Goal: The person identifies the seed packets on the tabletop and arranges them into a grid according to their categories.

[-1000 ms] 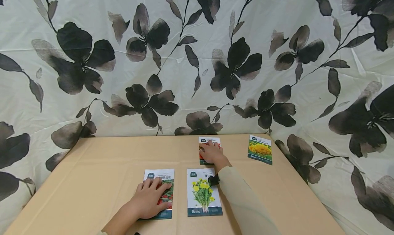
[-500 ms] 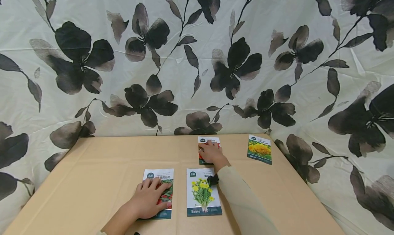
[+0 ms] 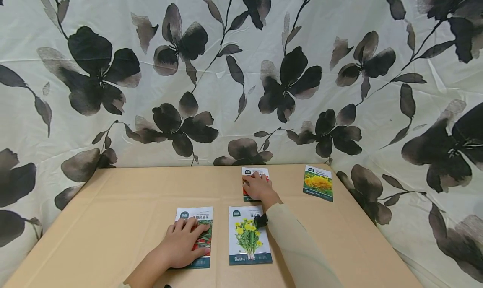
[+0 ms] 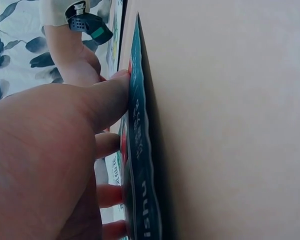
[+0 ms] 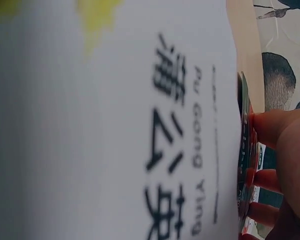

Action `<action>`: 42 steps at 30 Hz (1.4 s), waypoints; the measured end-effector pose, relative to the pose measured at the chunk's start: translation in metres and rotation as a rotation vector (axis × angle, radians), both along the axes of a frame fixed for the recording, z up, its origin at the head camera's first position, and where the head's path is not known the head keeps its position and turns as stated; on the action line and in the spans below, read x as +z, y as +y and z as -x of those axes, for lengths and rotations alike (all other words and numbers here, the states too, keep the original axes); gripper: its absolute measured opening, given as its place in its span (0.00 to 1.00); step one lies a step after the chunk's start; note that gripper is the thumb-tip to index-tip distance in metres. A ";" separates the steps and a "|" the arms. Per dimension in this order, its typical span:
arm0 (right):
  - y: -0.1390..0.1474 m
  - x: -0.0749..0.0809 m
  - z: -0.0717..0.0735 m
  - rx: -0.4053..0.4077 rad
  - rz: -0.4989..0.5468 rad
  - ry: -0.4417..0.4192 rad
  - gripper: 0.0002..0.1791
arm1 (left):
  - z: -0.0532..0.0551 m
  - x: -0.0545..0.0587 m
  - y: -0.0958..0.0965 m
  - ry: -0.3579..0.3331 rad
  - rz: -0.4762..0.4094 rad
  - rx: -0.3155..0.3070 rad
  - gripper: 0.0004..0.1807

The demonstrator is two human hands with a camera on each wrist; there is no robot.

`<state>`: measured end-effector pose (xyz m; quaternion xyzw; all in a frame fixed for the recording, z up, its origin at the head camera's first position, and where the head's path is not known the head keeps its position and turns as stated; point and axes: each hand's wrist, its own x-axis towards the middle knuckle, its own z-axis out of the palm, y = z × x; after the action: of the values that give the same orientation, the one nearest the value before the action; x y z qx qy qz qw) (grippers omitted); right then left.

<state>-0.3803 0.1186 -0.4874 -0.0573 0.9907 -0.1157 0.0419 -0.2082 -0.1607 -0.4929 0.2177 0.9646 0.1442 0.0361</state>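
Observation:
Four-sided paper seed packets lie on the table. My left hand [image 3: 185,244] rests on a seed packet with red flowers [image 3: 203,262] at the near left, fingers spread over its front. Seen from the left wrist, the packet's dark green bottom edge [image 4: 140,135] stands slightly off the surface beside the thumb. Farther away, my right hand [image 3: 260,189] lies over another red-flowered packet [image 3: 256,170], fingertips touching its front; the right wrist view shows the fingers [image 5: 270,180] against it. Beneath the right wrist is a white packet with yellow flowers [image 3: 250,237], looming large in that view.
A packet with orange-yellow blooms [image 3: 318,183] lies alone toward the table's back right corner. Behind the tan table [image 3: 124,212] hangs a white cloth with dark flowers [image 3: 226,91]. The right sleeve [image 3: 302,246] crosses the table's near right part.

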 end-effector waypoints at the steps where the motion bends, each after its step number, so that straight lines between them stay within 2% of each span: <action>1: -0.001 0.000 0.000 0.003 -0.001 0.001 0.26 | 0.000 0.000 0.000 0.000 0.002 0.000 0.36; 14: -0.012 0.002 -0.004 0.023 0.001 0.001 0.27 | -0.003 0.005 -0.003 0.010 0.024 -0.007 0.37; 25: -0.024 0.002 -0.009 0.037 -0.012 -0.002 0.27 | -0.006 0.006 -0.006 -0.031 0.022 -0.014 0.38; 42: -0.044 0.002 -0.018 0.056 -0.015 0.002 0.27 | -0.012 0.006 -0.012 -0.029 0.020 -0.020 0.37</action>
<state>-0.3624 0.0747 -0.4854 -0.0849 0.9896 -0.1069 0.0445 -0.1958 -0.1723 -0.4868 0.2248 0.9632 0.1373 0.0534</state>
